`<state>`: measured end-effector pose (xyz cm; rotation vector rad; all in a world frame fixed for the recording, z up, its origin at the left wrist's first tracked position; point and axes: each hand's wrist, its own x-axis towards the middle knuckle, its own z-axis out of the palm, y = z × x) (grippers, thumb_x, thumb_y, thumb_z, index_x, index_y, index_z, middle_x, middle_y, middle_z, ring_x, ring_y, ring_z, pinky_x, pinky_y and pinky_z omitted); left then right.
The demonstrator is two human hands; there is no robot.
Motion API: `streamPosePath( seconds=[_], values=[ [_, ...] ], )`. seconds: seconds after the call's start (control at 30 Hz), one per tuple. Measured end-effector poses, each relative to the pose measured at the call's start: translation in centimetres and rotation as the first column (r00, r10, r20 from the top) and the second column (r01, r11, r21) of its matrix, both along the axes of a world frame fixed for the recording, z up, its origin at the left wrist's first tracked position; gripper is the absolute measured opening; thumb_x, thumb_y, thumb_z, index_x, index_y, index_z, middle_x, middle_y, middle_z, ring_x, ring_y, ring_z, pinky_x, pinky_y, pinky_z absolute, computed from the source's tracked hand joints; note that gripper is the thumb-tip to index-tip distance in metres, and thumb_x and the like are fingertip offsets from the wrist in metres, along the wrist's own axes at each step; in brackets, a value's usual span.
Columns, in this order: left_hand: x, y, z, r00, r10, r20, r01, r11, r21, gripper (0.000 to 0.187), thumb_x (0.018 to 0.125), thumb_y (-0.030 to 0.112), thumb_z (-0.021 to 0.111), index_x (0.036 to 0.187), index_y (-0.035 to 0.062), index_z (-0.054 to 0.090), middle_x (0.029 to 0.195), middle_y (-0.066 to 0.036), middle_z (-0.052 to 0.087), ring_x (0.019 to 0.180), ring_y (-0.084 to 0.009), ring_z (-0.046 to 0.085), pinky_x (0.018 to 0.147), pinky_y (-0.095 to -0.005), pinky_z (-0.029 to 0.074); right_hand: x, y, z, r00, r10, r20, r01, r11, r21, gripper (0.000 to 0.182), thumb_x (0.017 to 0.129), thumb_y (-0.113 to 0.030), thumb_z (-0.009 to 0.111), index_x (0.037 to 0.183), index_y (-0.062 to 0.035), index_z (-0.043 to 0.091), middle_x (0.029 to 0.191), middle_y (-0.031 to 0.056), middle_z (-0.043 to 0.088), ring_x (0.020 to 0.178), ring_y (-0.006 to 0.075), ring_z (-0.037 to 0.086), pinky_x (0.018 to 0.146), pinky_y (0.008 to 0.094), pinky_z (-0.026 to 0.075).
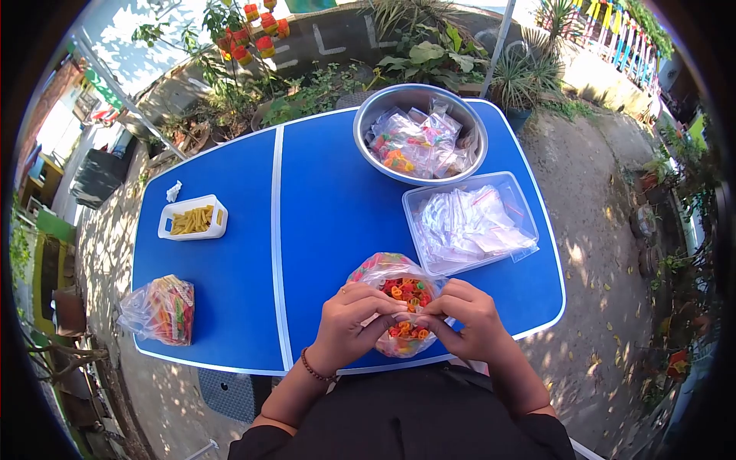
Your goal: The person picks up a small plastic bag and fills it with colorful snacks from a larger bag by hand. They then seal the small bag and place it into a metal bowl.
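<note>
Near the front edge of the blue table, a large clear bag [372,265] stands open, full of small red, orange and green ring-like pieces [410,290]. My left hand [356,318] and my right hand [464,318] meet over its mouth, thumbs and fingers pinched close together. Between the fingertips shows the edge of a small clear plastic bag [412,313], hard to make out against the colourful pieces behind it. A beaded bracelet is on my left wrist.
Beyond my right hand, a clear plastic tub [429,264] holds many flat zip bags. Behind it, a metal basin [366,157] contains filled packets. On the left are a white basket [218,222] of yellowish sticks, a crumpled white scrap [174,191] and a bag of coloured sticks [165,310].
</note>
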<state>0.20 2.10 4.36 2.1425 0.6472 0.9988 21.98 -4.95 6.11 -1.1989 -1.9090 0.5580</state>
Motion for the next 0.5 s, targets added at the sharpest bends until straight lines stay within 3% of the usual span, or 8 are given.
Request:
streamPosePath(
  seconds=[0.1, 0.2, 0.37, 0.5],
  values=[
    [0.1, 0.5, -0.3, 0.998, -0.060, 0.033, 0.062, 0.996, -0.067, 0.016, 0.076, 0.010, 0.082, 0.091, 0.0102, 0.077, 0.089, -0.003, 0.075, 0.082, -0.0160, 0.069, 0.075, -0.0276, 0.051, -0.4, 0.3, 0.4, 0.999, -0.006, -0.036, 0.006, 1.000, -0.025, 0.018, 0.078, -0.002, 0.072, 0.095, -0.0031, 0.069, 0.088, 0.0111, 0.065, 0.077, 0.0274, 0.063, 0.066, 0.0358, 0.052],
    [0.5, 0.7, -0.9, 0.994, -0.009, 0.109, 0.020, 0.995, -0.102, 0.023, 0.075, 0.013, 0.084, 0.096, 0.0074, 0.076, 0.093, -0.006, 0.075, 0.081, -0.0162, 0.069, 0.078, -0.0272, 0.052, -0.6, 0.1, -0.3, 0.999, -0.029, -0.046, 0.025, 0.995, -0.093, 0.017, 0.079, 0.001, 0.070, 0.096, -0.0018, 0.069, 0.086, 0.0112, 0.066, 0.075, 0.0257, 0.065, 0.064, 0.0336, 0.052],
    [0.5, 0.7, -1.1, 0.974, 0.091, 0.206, -0.035, 0.964, -0.262, 0.038, 0.080, 0.014, 0.082, 0.112, 0.0011, 0.067, 0.110, -0.012, 0.067, 0.090, -0.0162, 0.067, 0.081, -0.0283, 0.052, 0.2, 0.9, 0.8, 0.991, -0.105, -0.078, 0.084, 0.968, -0.237, 0.015, 0.080, 0.005, 0.068, 0.094, 0.0014, 0.070, 0.082, 0.0117, 0.066, 0.069, 0.0208, 0.066, 0.060, 0.0295, 0.051],
    [0.9, 0.8, -2.9, 0.927, 0.154, 0.341, 0.030, 0.877, -0.479, 0.034, 0.085, 0.011, 0.078, 0.113, -0.0003, 0.062, 0.110, -0.010, 0.064, 0.091, -0.0139, 0.066, 0.078, -0.0269, 0.051, 0.8, 2.6, 0.9, 0.991, -0.122, -0.062, 0.112, 0.985, -0.134, 0.013, 0.083, 0.002, 0.067, 0.095, 0.0021, 0.068, 0.079, 0.0127, 0.063, 0.063, 0.0219, 0.064, 0.056, 0.0303, 0.049]
  ],
)
